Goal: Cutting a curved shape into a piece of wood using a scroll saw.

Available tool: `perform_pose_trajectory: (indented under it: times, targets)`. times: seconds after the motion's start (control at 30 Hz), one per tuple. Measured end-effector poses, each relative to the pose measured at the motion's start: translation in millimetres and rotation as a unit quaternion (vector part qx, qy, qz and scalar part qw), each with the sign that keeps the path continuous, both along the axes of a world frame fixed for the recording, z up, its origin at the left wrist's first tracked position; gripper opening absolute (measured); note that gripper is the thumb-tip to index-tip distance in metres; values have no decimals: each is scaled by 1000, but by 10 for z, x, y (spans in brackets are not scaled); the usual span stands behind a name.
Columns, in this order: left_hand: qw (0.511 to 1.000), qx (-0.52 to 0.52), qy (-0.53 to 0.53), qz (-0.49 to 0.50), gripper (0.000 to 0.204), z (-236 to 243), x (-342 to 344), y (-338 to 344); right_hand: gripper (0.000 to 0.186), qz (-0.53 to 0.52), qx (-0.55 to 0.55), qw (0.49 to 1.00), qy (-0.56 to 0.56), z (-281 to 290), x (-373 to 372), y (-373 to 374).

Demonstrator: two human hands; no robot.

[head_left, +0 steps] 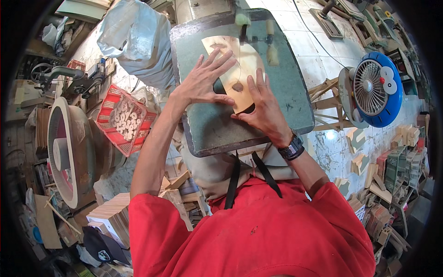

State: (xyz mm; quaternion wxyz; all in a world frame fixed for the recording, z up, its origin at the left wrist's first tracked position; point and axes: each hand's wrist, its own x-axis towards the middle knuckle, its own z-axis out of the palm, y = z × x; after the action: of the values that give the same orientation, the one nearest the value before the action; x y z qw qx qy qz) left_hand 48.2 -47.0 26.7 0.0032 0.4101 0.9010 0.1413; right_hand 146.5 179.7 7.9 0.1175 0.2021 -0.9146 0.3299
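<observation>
A pale wooden board [248,60] lies on the green, dark-rimmed machine table [286,99]. One dark opening shows in its near part, another near its far left corner. A thin dark line curves through the wood. My left hand [205,81] rests with spread fingers over the board's left side, its thumb reaching toward the middle. Along the right edge, my right hand [264,104] has its fingers stretched away from me and its thumb at the near end. Beyond the fingertips stands the blurred machine head [243,21]; the exact point where it meets the wood is unclear.
Left of the table stand a red crate [110,113] of small pale wooden pieces, a large round wheel housing [69,152] and a plastic-covered bulk [134,39]. A blue fan [378,90] is at the right. Stacked boards [113,214] and wood pieces [357,138] lie around.
</observation>
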Motion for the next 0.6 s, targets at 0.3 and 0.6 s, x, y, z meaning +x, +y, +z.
perform_pose_trajectory:
  times: [0.3, 0.6]
  targets:
    - [999, -8, 7, 39, 123, -6, 56, 33, 115, 8, 11, 1000, -25, 24, -51, 51]
    - [998, 7, 13, 59, 122, 0, 93, 79, 112, 38, 9, 999, -13, 72, -110, 115]
